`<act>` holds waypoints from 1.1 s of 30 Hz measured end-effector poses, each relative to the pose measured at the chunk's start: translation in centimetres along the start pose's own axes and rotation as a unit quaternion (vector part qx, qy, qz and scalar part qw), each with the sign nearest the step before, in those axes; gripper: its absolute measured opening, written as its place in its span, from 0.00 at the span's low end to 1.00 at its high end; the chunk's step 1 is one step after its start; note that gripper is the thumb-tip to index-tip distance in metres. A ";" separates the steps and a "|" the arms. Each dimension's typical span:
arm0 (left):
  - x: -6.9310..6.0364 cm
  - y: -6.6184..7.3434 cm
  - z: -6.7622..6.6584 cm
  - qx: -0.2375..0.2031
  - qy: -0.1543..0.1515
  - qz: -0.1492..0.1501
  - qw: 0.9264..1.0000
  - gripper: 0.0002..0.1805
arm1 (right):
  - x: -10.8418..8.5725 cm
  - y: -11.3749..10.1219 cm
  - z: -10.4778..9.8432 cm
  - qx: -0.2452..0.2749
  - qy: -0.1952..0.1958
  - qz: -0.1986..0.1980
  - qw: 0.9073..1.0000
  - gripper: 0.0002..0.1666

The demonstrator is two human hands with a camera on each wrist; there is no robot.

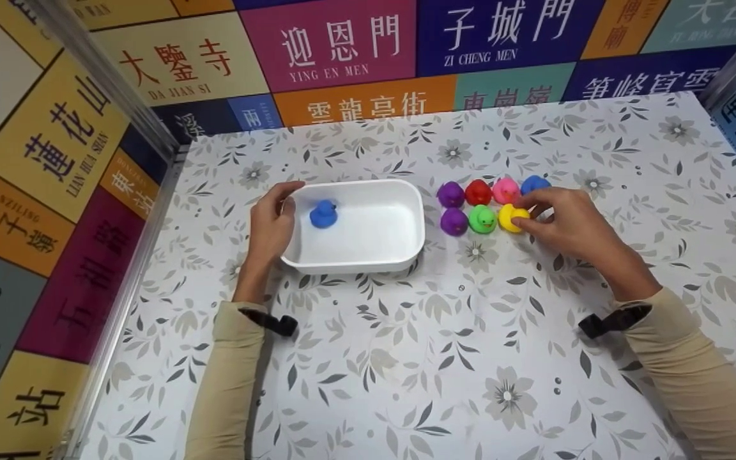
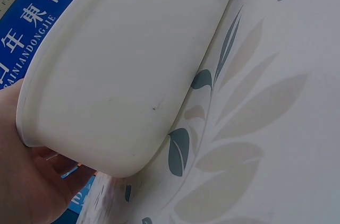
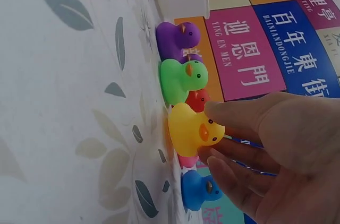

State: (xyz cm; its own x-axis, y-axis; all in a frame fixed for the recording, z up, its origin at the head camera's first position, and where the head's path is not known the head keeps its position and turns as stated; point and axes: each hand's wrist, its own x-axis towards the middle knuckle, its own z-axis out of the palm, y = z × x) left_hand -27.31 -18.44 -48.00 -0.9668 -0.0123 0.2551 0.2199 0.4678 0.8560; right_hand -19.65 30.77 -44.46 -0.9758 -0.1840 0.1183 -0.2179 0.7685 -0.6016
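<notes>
A white plastic tub (image 1: 368, 255) stands on the table with one blue rubber duck (image 1: 324, 214) inside, near its left end. My left hand (image 1: 271, 223) grips the tub's left end, thumb over the rim and fingers along the outside. To the right of the tub, small rubber ducks stand in two rows. My right hand (image 1: 569, 220) pinches the yellow rubber duck (image 3: 188, 131) by its head, at the right end of the front row. A green duck (image 1: 482, 219) and a purple duck (image 1: 453, 222) stand left of it. Partly behind my right fingers is another blue duck (image 1: 535, 184).
In the back row are a pink duck (image 1: 506, 190), a red duck (image 1: 478, 191) and a second purple duck (image 1: 450, 193). A leaf-patterned cover lies over the table (image 1: 419, 358). Panels with printed characters (image 1: 336, 45) rise along the back and the sides.
</notes>
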 end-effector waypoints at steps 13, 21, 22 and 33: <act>-0.1 0.1 -0.1 -0.001 0.003 0.004 1.000 0.20 | 0.4 0.2 0.7 0.013 0.020 0.025 0.999 0.18; -0.1 0.1 0.0 0.007 0.007 0.010 1.000 0.20 | 0.5 0.4 1.1 0.012 0.032 0.031 0.999 0.18; -0.1 0.1 0.0 0.007 0.007 0.010 1.000 0.20 | 0.5 0.4 1.1 0.013 0.032 0.031 0.999 0.18; 0.0 0.0 0.1 0.005 0.005 0.004 1.000 0.20 | 0.3 -0.5 0.3 0.012 0.040 0.063 0.997 0.28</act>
State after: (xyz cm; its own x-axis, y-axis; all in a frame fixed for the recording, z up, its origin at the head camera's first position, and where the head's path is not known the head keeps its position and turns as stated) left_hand -27.34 -18.35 -47.98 -0.9636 -0.0177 0.2669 0.2266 0.4761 0.8497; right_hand -19.80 30.20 -44.39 -0.9941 -0.0358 0.1026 -0.0931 0.7676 -0.6341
